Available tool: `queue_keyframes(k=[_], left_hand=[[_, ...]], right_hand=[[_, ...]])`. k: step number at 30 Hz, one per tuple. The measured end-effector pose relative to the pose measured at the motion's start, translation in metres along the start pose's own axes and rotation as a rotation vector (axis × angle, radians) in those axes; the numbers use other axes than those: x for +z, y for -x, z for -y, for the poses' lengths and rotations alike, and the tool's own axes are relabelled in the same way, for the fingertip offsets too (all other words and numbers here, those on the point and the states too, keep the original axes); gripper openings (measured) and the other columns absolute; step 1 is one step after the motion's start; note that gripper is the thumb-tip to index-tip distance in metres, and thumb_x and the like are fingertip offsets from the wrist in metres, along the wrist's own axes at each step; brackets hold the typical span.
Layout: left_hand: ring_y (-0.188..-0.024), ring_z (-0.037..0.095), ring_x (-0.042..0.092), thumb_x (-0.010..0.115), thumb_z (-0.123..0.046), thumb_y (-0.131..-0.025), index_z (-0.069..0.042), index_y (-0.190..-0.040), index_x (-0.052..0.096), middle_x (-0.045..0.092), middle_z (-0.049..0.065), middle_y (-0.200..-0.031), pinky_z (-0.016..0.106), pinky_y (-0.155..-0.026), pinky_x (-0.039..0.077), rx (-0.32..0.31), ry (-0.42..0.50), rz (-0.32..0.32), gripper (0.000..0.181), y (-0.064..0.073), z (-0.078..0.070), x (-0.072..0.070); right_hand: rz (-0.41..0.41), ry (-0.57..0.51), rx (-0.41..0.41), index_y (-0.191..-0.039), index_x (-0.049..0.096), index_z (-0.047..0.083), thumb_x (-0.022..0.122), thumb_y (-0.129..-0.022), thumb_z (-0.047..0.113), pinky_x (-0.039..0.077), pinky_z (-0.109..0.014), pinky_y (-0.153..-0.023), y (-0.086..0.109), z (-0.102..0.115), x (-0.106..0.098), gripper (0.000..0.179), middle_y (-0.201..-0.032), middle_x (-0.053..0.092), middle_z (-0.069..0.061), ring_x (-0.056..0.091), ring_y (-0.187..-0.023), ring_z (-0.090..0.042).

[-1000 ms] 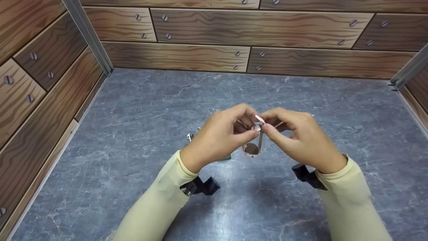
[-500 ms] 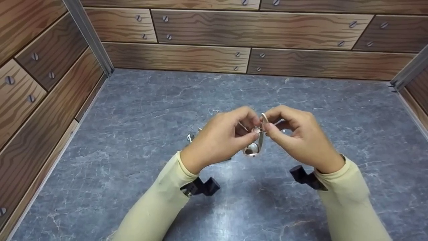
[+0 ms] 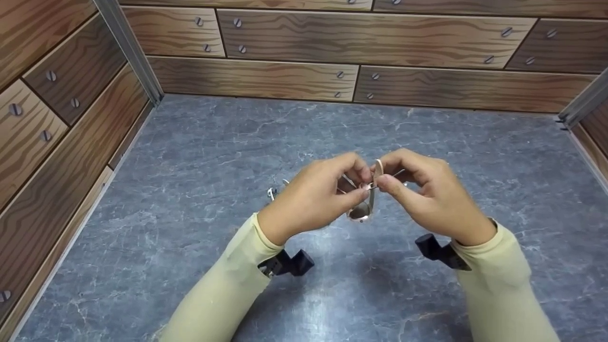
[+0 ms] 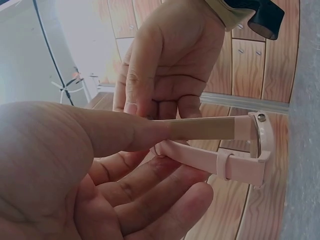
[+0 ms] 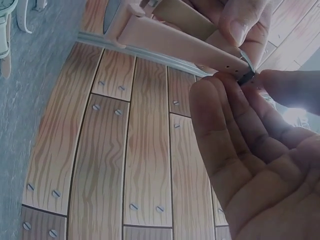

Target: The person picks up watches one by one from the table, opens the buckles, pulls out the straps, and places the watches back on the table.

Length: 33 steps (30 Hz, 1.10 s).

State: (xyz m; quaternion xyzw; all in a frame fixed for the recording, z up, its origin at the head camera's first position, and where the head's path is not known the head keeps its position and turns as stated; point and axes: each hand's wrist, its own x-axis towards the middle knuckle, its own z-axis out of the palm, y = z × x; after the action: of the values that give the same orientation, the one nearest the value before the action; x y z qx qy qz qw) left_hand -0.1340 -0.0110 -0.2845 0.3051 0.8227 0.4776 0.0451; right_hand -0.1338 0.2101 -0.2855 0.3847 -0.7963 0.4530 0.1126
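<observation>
A wristwatch (image 3: 359,212) with a pale pink strap hangs between both hands above the table, its case lowest and its strap ends raised. My left hand (image 3: 313,194) pinches the strap between thumb and fingers. Facing it, my right hand (image 3: 427,194) pinches the strap near a metal buckle (image 5: 246,76), and a strap end sticks up past its thumb in the head view. Small holes show in the strap (image 5: 185,45) close to the buckle in the right wrist view. A strap loop (image 4: 223,164) sits near the case in the left wrist view. Fingers partly cover the buckle.
More watches (image 5: 5,40) lie on the grey marbled table (image 3: 213,156); in the head view a small shiny piece (image 3: 271,193) shows beside my left wrist, mostly hidden. Wood-patterned walls (image 3: 285,38) enclose the back and sides.
The strap end at my right fingers has turned from slanted to upright, and the fingers have shifted slightly. The watch case has tipped a little. Both hands stay in nearly the same place.
</observation>
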Motion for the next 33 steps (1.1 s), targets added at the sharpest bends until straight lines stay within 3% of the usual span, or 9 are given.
queue_keyframes(k=[12,20,27,33], left_hand=[[-0.081,0.002,0.068,0.069,-0.011,-0.099,-0.014,-0.101,0.063,0.070,-0.008,-0.090,0.021,-0.073,0.056,-0.019,-0.003,0.009,0.007,-0.0021,-0.0010,0.0006],[-0.075,0.003,0.065,0.075,-0.021,-0.097,-0.016,-0.098,0.065,0.069,-0.010,-0.085,0.022,-0.070,0.053,-0.037,-0.035,0.018,0.011,-0.0020,0.0009,0.0022],[-0.071,0.003,0.063,0.073,-0.017,-0.097,-0.015,-0.094,0.066,0.068,-0.008,-0.082,0.022,-0.065,0.051,-0.014,-0.048,-0.001,0.008,-0.0018,0.0009,0.0026],[-0.075,0.004,0.064,0.072,-0.016,-0.097,-0.012,-0.095,0.068,0.069,-0.006,-0.084,0.021,-0.069,0.053,-0.002,-0.043,-0.011,0.006,-0.0027,0.0021,0.0038]], right_hand=[[0.030,0.030,0.039,-0.107,0.069,0.006,0.066,-0.098,-0.005,0.057,-0.021,-0.079,0.0001,0.0022,-0.0032,0.015,-0.096,0.072,0.001,0.069,-0.084,-0.014],[0.068,-0.001,0.084,-0.109,0.072,0.011,0.067,-0.099,0.000,0.059,-0.024,-0.078,0.0019,0.0036,-0.0028,0.016,-0.100,0.073,0.004,0.072,-0.086,-0.016],[0.070,-0.003,0.102,-0.106,0.071,0.011,0.066,-0.100,0.001,0.059,-0.025,-0.079,0.0023,0.0040,-0.0027,0.013,-0.099,0.072,0.006,0.072,-0.087,-0.017],[0.068,-0.018,0.086,-0.110,0.068,0.007,0.065,-0.099,-0.002,0.058,-0.024,-0.080,0.0027,0.0029,-0.0024,0.015,-0.102,0.072,0.003,0.071,-0.087,-0.017]])
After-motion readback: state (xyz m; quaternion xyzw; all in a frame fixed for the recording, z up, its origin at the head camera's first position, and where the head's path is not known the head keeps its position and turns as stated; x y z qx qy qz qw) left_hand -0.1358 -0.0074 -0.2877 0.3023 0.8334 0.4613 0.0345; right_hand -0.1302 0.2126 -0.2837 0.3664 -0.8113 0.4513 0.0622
